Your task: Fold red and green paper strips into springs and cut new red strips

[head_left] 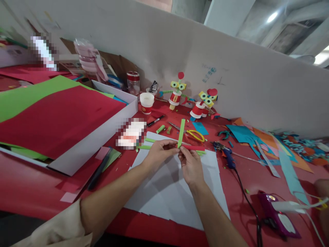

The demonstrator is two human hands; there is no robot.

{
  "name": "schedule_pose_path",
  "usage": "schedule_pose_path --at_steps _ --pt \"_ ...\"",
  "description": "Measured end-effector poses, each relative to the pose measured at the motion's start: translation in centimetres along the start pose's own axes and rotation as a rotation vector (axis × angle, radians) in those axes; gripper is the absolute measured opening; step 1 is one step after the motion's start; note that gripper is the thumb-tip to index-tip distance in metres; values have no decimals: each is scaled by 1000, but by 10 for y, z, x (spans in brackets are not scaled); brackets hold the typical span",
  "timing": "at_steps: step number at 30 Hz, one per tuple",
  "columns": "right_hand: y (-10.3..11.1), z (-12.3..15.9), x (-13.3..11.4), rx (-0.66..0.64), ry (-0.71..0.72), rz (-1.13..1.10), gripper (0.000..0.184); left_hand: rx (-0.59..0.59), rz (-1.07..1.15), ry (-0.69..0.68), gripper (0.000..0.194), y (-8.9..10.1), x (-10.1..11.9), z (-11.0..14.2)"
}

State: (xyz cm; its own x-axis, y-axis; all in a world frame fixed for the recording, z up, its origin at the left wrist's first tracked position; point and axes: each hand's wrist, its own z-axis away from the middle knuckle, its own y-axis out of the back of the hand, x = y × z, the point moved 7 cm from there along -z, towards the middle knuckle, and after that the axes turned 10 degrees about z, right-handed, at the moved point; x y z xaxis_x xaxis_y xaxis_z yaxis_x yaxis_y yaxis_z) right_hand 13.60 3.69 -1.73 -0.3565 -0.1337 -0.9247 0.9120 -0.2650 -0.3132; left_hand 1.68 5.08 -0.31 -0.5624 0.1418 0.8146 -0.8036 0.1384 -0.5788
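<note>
My left hand [160,151] and my right hand [190,165] meet above a white sheet [169,187] on the red table. Both pinch the crossing point of two paper strips: a green strip [181,132] that stands up and away from me, and a red strip [194,148] that runs to the right. The fingers of both hands are closed on the strips. More green strips [147,143] lie just beyond my left hand.
Yellow-handled scissors [195,134], a blue glue gun [227,156] with a black cord, a marker [155,121], a paper cup [146,103] and two paper-cup figures [177,92] stand beyond. A white box lid with red and green sheets [59,116] fills the left. Paper scraps [269,144] lie at the right.
</note>
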Motion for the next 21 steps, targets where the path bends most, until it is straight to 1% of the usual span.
schedule_pose_path --at_steps 3,8,11,14,17,19,21 --pt "-1 1 0 -29 67 39 16 0 4 8 15 -1 1 1" --pt "-3 3 -1 -71 179 131 14 17 49 60 20 0 -2 0" --pt "-3 5 -2 -69 203 144 14 34 44 62 20 0 -2 0" --pt "-3 5 -1 -59 170 79 14 64 2 10 20 2 2 0" --pt "-4 4 0 -44 91 -9 15 83 -46 -42 21 3 5 1" --pt "-4 3 2 -25 24 -51 18 83 -30 -32 22 3 3 1" --pt "-3 3 3 -1 -35 -92 19 63 42 9 23 2 0 2"
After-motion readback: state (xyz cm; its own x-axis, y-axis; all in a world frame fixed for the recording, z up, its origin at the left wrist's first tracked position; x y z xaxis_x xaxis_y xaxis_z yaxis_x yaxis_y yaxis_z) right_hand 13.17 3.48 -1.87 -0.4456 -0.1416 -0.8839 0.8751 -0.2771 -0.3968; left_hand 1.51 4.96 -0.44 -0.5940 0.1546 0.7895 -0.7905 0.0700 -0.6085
